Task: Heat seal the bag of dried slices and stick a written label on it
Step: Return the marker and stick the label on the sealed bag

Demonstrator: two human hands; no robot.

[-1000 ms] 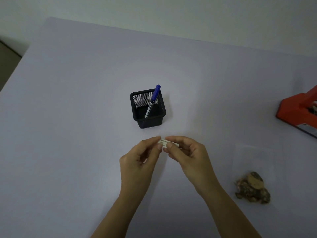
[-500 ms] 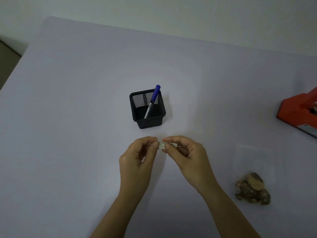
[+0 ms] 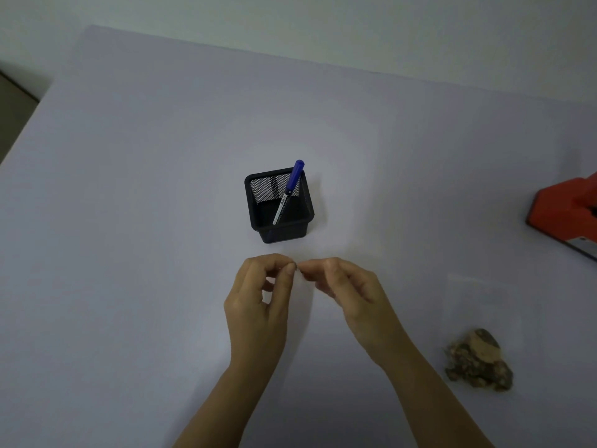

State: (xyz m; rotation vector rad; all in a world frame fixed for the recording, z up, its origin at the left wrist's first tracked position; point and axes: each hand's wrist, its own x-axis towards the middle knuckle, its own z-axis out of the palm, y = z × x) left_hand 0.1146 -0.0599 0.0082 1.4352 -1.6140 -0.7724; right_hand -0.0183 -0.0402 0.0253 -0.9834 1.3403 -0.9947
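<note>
My left hand [image 3: 258, 299] and my right hand [image 3: 350, 292] meet fingertip to fingertip in front of me, both pinched on a small white label [image 3: 299, 272]. Only a thin pale sliver of the label shows between the fingers. A clear plastic bag [image 3: 481, 305] lies flat on the table to the right, well apart from both hands. Brown dried slices [image 3: 478, 363] are bunched at its near end. An orange heat sealer [image 3: 565, 215] sits at the right edge, partly cut off by the frame.
A black mesh pen holder [image 3: 258, 195] stands just beyond my hands with a blue-capped marker [image 3: 289, 189] leaning in it. The pale table [image 3: 145, 221] runs to a wall at the back, and its left edge drops to the floor.
The label was plainly visible between my fingertips before. Now both hands have closed in over it and it is almost hidden. Bag, holder and sealer have not moved.
</note>
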